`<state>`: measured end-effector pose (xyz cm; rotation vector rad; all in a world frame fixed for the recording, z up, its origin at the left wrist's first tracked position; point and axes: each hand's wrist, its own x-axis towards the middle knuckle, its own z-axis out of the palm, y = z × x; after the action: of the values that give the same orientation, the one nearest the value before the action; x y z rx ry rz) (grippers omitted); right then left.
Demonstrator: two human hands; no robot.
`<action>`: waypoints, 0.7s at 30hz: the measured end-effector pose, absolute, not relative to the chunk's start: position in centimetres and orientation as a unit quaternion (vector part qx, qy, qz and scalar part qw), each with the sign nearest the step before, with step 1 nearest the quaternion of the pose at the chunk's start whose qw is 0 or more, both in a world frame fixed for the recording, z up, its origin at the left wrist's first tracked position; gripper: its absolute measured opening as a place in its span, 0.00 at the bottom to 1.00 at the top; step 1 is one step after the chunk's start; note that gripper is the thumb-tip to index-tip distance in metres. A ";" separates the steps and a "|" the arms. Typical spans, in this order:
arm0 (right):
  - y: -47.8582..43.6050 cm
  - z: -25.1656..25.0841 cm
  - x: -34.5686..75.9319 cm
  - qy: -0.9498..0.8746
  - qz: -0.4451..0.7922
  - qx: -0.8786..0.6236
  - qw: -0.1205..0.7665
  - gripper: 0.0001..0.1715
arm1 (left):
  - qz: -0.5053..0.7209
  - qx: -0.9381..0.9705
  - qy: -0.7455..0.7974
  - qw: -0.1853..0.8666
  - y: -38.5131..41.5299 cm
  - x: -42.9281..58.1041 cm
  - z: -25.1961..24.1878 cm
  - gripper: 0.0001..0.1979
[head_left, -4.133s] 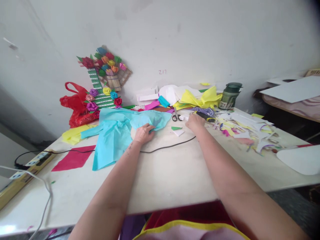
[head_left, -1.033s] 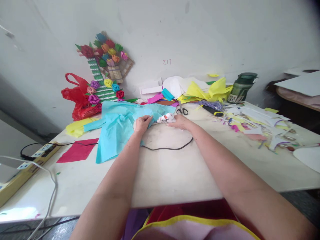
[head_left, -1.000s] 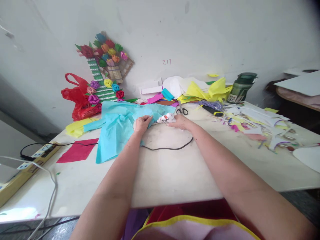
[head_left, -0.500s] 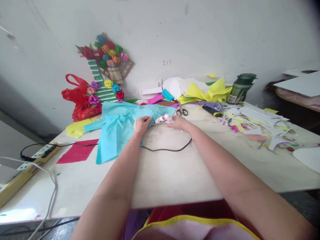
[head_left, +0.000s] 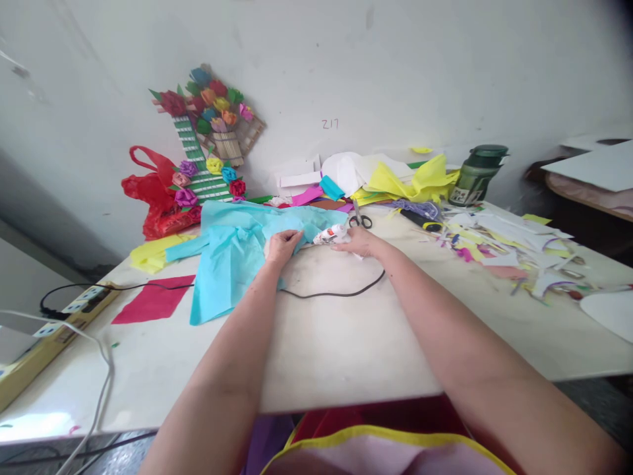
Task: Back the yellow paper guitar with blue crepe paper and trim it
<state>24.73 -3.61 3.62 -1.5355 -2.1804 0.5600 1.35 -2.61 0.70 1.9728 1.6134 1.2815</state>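
A crumpled sheet of light blue tissue paper (head_left: 230, 254) lies on the white table (head_left: 336, 343). My left hand (head_left: 281, 245) is closed, pinching an edge of that paper. My right hand (head_left: 357, 241) is wrapped round a small white glue gun (head_left: 330, 233), whose nozzle points left at the pinched paper. The gun's black cord (head_left: 336, 290) curves across the table toward a power strip (head_left: 74, 309) at the left.
Scissors (head_left: 360, 219) lie just beyond my right hand. Yellow, pink and white paper scraps (head_left: 494, 244) cover the back and right of the table. A green bottle (head_left: 473, 174), a red bag (head_left: 153, 198), a paper-flower craft (head_left: 208, 142) and a red sheet (head_left: 153, 298) are also there.
Four seconds ago my right hand was reaching among the scraps by the scissors; it now holds the glue gun by the blue paper. In the last second the gun shifted slightly.
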 end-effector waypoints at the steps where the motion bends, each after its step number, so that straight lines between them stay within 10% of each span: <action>1: -3.7 3.7 25.0 -0.777 0.218 -0.552 0.211 0.19 | 0.446 0.684 0.559 0.145 -2.6 1.3 0.7 0.19; 7: -3.9 4.1 26.5 -0.741 0.299 -0.534 0.275 0.17 | 0.428 0.696 0.555 0.159 -3.1 1.5 1.2 0.20; 13: -3.5 4.5 27.8 -0.644 0.102 -0.662 0.369 0.21 | 0.401 0.713 0.561 0.125 -3.8 2.0 2.0 0.16; 21: -3.7 3.7 30.1 -0.542 -0.047 -0.794 0.273 0.22 | 0.348 0.750 0.561 0.045 -3.8 2.4 2.2 0.10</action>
<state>30.05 -3.74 3.74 -2.1351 -1.4576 -0.1273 2.39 -3.83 2.19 2.2911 1.7127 1.0625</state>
